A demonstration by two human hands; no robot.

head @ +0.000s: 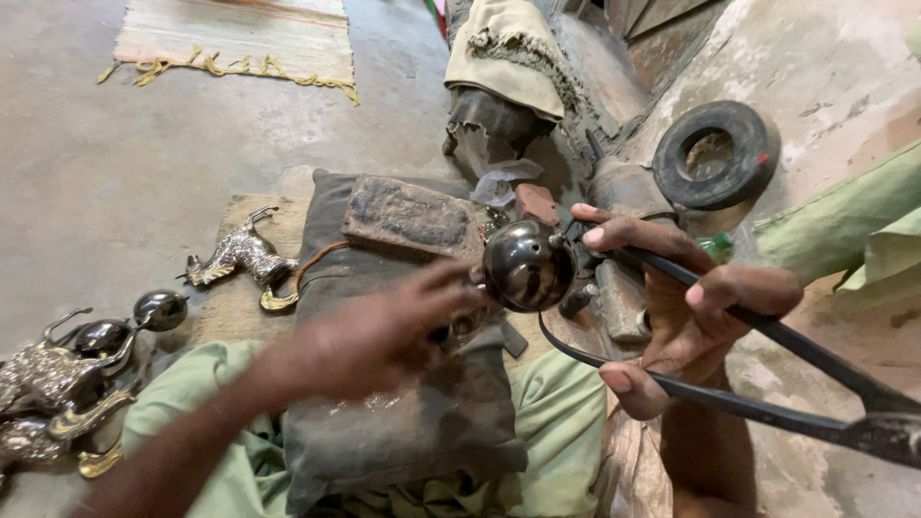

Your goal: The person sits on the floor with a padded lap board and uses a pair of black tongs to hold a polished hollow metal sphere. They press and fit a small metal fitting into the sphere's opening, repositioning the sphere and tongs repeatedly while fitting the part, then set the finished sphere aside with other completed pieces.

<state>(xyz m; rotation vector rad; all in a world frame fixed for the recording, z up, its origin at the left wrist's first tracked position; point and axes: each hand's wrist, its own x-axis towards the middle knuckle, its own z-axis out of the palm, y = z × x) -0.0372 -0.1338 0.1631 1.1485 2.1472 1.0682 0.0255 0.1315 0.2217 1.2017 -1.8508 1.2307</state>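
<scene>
1. Dark, polished metal catches the light at the centre: a small round metal bowl-shaped piece is held up above a grey stuffed cushion that lies across the person's lap.
2. The right hand, at 3 o'clock from the piece, is wrapped around the two handles of long black iron tongs; the fingers press the handles together, and the tips seem to clamp the piece at its edge, likely so that it stays steady.
3. The left hand, at 8 o'clock from the piece, is blurred; its fingers reach forward and touch the piece's near side, loosely gathered. Whether they pinch it I cannot tell.
4. A worn rectangular brown block rests on the cushion's far end, at 10 o'clock from the piece, close by as a work surface, I judge.
5. On the concrete floor at 9 o'clock lies a shiny silver-and-gold animal figure on a woven mat; more like it, with round dark metal balls, sit at 8 o'clock.
6. A black rubber ring leans at 1 o'clock.
</scene>
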